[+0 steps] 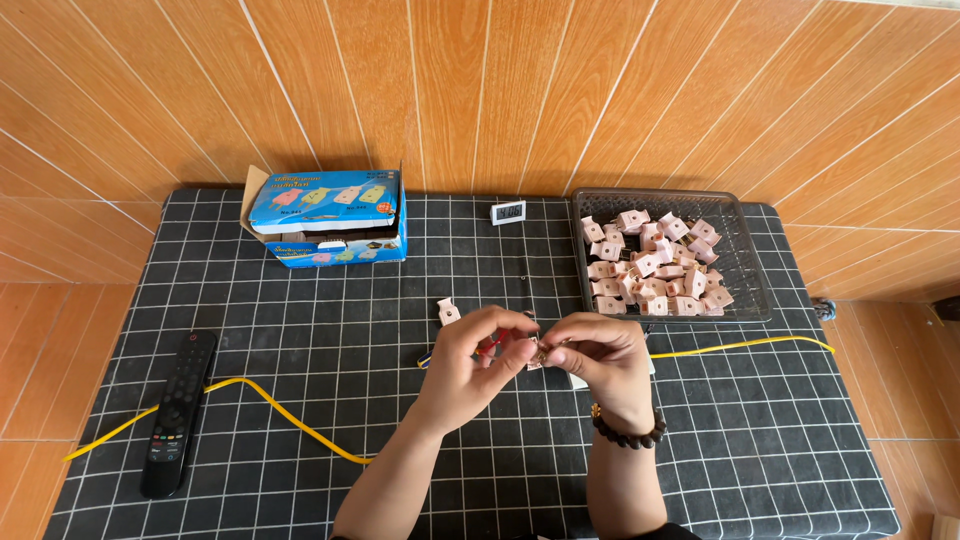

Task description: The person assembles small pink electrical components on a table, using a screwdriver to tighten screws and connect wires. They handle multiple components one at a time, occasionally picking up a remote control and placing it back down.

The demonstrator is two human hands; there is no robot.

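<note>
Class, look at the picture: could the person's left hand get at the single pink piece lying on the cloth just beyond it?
Probably yes. The lone pink piece lies bare on the cloth just beyond the left hand, with nothing between, though that hand is pinching a small part with the right hand.

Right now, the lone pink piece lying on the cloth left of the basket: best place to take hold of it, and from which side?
Take the lone pink piece across its wider lower body, coming straight down from above. It lies flat on the black checked cloth with open cloth all round, and its top end narrows, so that end gives less to pinch. The left hand is nearest; both hands look busy with a small part.
</note>
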